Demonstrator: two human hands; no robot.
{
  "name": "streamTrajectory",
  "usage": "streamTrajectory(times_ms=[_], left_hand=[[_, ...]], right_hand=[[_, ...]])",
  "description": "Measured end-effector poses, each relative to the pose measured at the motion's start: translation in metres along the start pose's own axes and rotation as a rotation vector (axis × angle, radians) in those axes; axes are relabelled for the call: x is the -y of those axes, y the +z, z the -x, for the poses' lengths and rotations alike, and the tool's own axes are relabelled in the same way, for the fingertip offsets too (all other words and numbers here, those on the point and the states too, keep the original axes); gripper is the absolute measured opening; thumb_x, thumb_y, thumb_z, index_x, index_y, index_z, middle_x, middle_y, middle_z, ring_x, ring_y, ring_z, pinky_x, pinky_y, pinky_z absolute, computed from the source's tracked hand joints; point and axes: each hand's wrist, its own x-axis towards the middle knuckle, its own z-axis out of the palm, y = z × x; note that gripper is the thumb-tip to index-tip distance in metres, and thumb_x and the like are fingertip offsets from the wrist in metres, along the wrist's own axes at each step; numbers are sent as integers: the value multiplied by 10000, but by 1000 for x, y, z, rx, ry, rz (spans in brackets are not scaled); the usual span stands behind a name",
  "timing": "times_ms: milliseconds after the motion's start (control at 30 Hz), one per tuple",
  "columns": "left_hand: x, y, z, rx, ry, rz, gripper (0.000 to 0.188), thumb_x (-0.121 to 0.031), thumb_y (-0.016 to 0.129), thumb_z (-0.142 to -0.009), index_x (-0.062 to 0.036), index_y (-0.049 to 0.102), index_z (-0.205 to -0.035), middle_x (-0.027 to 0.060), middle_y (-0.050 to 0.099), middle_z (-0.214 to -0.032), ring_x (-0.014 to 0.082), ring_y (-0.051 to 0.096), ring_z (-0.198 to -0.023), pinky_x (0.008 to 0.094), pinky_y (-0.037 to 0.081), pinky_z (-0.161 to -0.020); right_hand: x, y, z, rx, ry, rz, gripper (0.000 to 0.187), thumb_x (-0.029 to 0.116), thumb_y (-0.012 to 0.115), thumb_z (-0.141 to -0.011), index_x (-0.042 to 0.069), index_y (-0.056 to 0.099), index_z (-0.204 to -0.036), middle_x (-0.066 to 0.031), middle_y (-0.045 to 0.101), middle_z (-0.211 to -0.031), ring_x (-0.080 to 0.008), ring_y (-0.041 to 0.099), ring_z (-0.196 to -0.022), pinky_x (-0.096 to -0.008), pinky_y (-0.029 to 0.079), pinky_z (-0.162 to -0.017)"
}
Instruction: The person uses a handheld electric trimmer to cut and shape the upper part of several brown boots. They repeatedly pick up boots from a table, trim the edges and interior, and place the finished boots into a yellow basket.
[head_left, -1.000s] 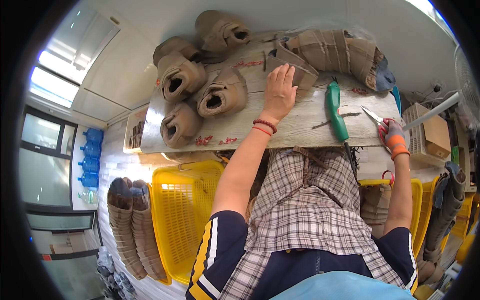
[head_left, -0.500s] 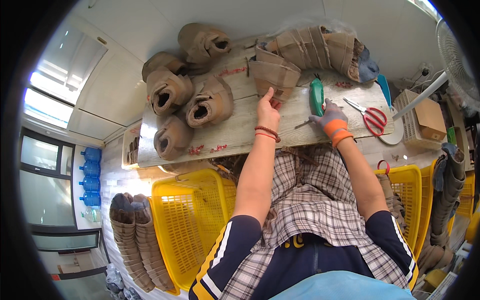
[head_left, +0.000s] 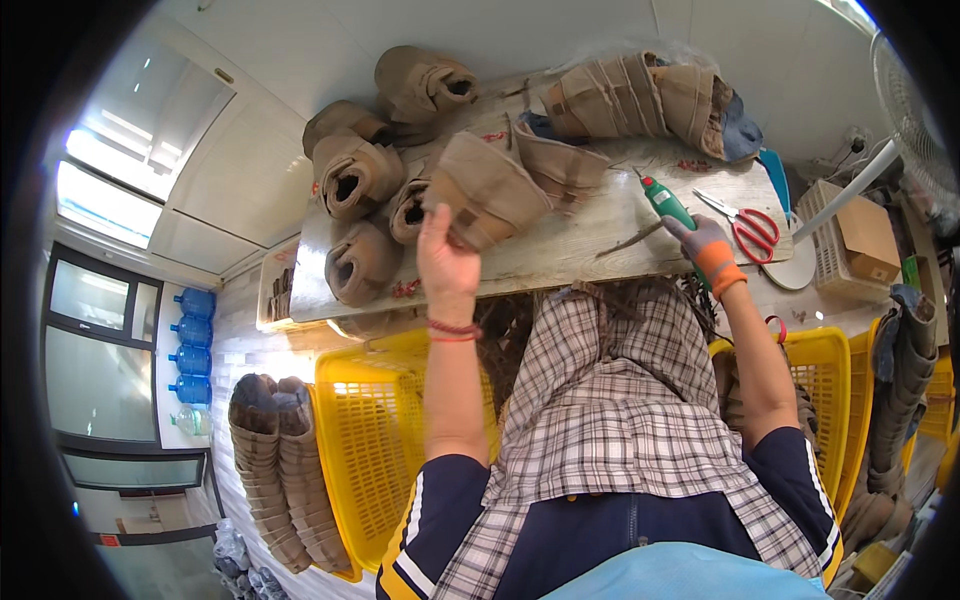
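Pale wood grain showed on the desk, with thick, fuzzy-rimmed rolls at left. The left hand had its grip closed on the edge of a stiff, seamed fabric piece, newly drawn leftward from the layered brown stack. The gloved right hand had now closed round a smooth green tool, so cloth and tool were both in hand; red-handled scissors lay beyond.

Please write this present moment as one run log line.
left hand: holds brown fabric piece | right hand, gloved: grips green tool | on table: red-handled scissors, rolled brown bundles
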Motion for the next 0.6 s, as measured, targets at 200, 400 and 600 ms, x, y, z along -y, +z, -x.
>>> streamTrajectory(times_ms=[200,400,600], left_hand=[[-88,22,32,-22,-176,226,427,-92,564,-918,25,436,-1309,185,502,-1328,316,474,-1241,510,371,-1068],[-97,13,38,-12,-453,441,364,-64,482,-939,51,442,-1282,224,512,-1300,353,499,-1210,507,408,-1032],[-69,3,41,-151,-556,478,356,-87,450,-946,62,453,-1269,234,517,-1289,362,506,-1198,516,398,-1034]], right_hand=[[20,-20,84,-204,-261,30,566,544,663,-793,-1,633,-944,-145,630,-656,-262,646,-634,-375,485,-593],[46,-28,131,-366,-809,104,472,362,818,-674,24,644,-954,-136,642,-723,-303,624,-653,-374,497,-600],[32,-30,136,-424,-949,235,482,375,844,-597,59,632,-894,-116,618,-716,-304,593,-625,-386,473,-558]])
